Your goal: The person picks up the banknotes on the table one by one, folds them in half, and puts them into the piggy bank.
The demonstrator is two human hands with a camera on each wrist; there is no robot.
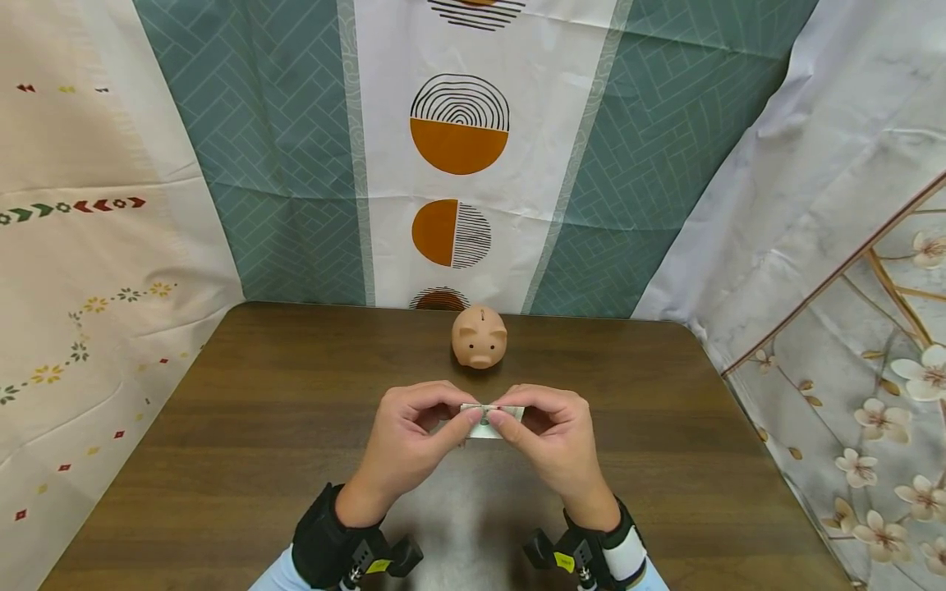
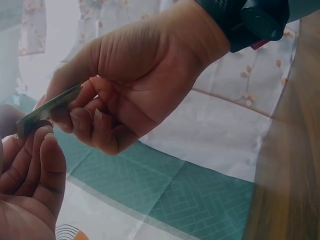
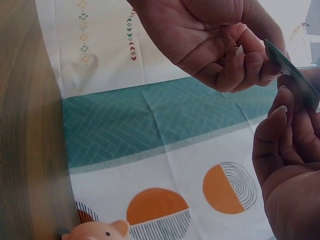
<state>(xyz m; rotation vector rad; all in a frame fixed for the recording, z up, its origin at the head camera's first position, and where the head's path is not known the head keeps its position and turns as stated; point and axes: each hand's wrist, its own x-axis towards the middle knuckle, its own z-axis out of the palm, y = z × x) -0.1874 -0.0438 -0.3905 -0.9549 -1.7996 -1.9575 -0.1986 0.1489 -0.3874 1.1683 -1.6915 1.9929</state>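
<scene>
Both hands meet over the middle of the table, holding one small folded banknote (image 1: 484, 430), pale with green print. My left hand (image 1: 411, 443) pinches the note's left part between thumb and fingers. The right hand (image 1: 553, 447) pinches its right part the same way, and the two thumb tips almost meet on the note. Seen edge-on in the left wrist view, the banknote (image 2: 50, 106) looks like a thin, flat strip with layers. Just beyond the hands stands a peach-coloured piggy bank (image 1: 479, 338), facing me, its dark slot on top; neither hand touches it.
The brown wooden table (image 1: 296, 361) runs up to a green and white patterned curtain (image 1: 296, 148) at the back. A cream curtain (image 1: 89, 246) hangs on the left and a floral white one (image 1: 835, 246) on the right.
</scene>
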